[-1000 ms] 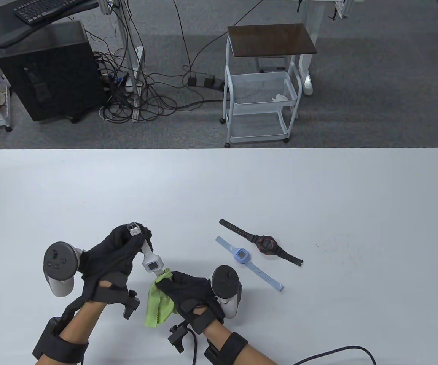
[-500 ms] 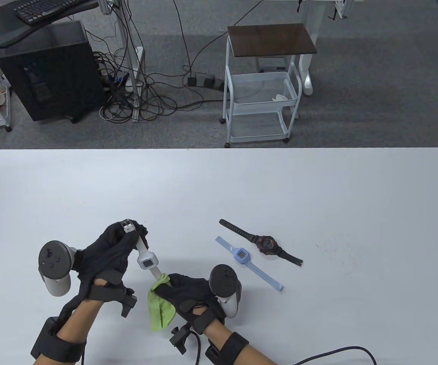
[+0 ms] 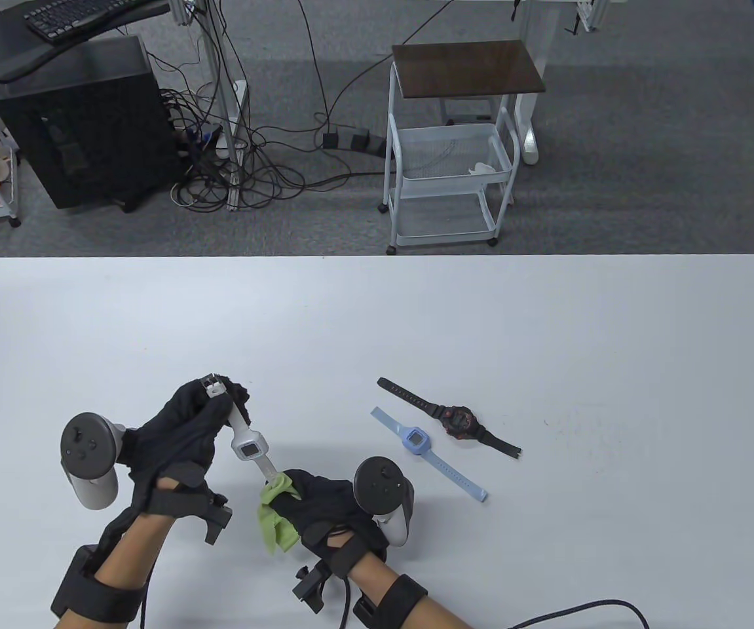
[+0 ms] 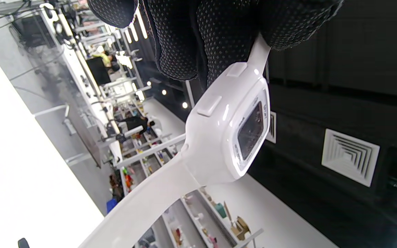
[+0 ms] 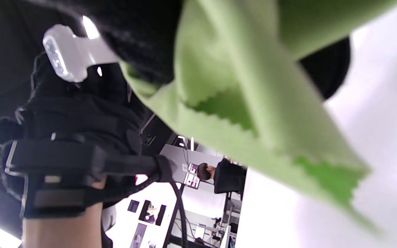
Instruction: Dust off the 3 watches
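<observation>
My left hand grips the buckle end of a white watch and holds it above the table; the left wrist view shows its face under my gloved fingers. My right hand pinches a green cloth around the watch's lower strap; the cloth fills the right wrist view, with the white watch at upper left. A blue watch and a black watch with a red face lie flat on the table to the right of both hands.
The white table spreads wide to the right and back. A black cable runs along its front edge. Beyond the table stand a white trolley and a black computer tower on the floor.
Both hands have drifted slightly left. The right hand with the cloth has slid down the white watch's lower strap, and the cloth is more bunched in the hand.
</observation>
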Available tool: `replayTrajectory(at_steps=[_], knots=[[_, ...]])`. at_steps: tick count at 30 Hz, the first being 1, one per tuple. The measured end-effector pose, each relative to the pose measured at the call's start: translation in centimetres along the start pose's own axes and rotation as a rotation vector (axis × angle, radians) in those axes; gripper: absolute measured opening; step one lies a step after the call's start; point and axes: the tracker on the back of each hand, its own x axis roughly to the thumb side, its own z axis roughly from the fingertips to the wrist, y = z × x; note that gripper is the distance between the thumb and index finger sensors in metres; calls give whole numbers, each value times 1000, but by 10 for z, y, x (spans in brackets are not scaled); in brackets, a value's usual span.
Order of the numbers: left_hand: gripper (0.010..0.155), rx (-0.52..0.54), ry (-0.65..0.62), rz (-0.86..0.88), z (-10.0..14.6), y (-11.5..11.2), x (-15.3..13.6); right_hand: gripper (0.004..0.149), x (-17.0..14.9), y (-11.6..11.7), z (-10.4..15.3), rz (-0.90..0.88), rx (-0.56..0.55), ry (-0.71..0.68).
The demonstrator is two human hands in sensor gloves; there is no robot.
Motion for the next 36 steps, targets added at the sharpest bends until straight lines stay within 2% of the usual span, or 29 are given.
replayTrajectory(at_steps=[5, 13, 18, 30, 33, 36], knots=[[45, 14, -2, 15, 0, 5, 1, 46, -3, -4, 0, 25, 4, 48], [45, 15, 1, 15, 0, 4, 0, 43, 0, -5, -1, 99, 4, 6], [45, 31, -5, 15, 1, 5, 1, 45, -1, -8, -1, 87, 8, 17], [46, 37, -8, -4, 1, 5, -1, 44, -1, -17, -1, 220, 17, 32], [46, 36, 8, 39, 1, 7, -1, 43, -1, -19, 1, 372, 44, 60], [46, 47, 6, -10, 1, 9, -1, 42, 3, -21, 2, 478, 44, 33]])
